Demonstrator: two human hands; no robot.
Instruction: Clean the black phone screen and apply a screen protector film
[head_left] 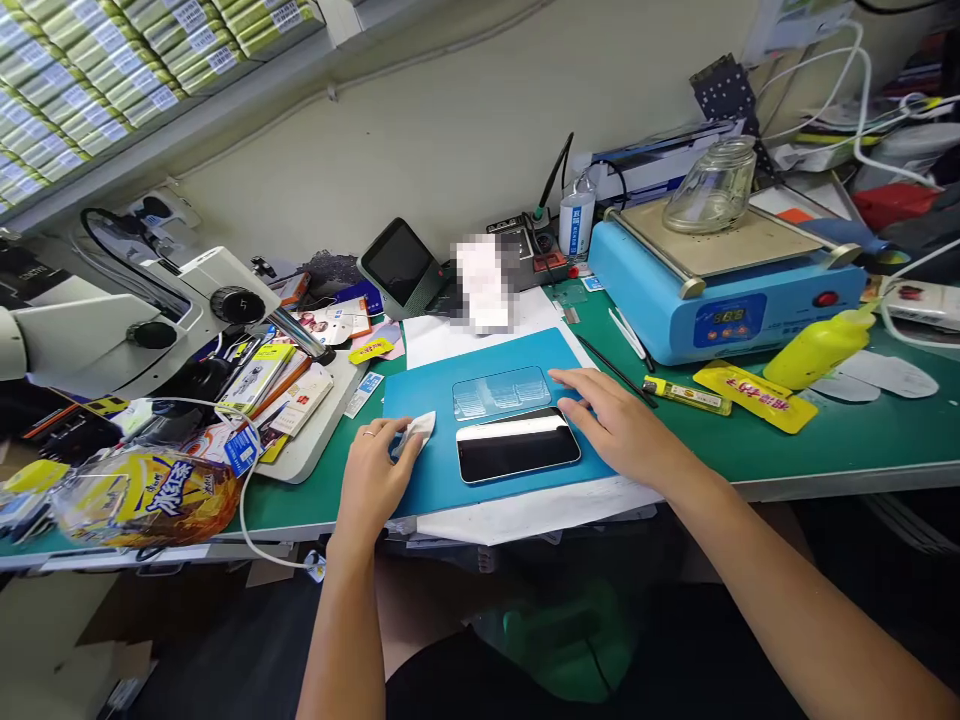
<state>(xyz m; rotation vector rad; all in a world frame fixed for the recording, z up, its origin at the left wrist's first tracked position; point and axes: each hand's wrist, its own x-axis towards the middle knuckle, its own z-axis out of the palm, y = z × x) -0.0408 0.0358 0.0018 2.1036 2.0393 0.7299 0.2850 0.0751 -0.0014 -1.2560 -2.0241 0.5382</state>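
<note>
A smartphone (pixel 517 453) with a dark screen and a pale frame lies face up on a blue mat (pixel 431 495). Just beyond it, a clear glass sheet (pixel 501 393) shaped like a screen protector rests flat on the same mat. My left hand (pixel 379 463) is at the mat's left side, its fingers pinching a white wipe (pixel 420 430). To the right of the phone, my right hand (pixel 611 418) hovers or rests with its fingers stretched out. Its fingertips are close to the glass sheet's right end and the phone's upper right corner; whether they touch, I cannot tell.
A blue heating machine (pixel 652 325) with a glass jar (pixel 712 185) on top stands at right. Near it are a yellow squeeze bottle (pixel 817 345) and a yellow packet (pixel 756 395). At left are a microscope (pixel 187 300) and an iced-tea bottle (pixel 150 495).
</note>
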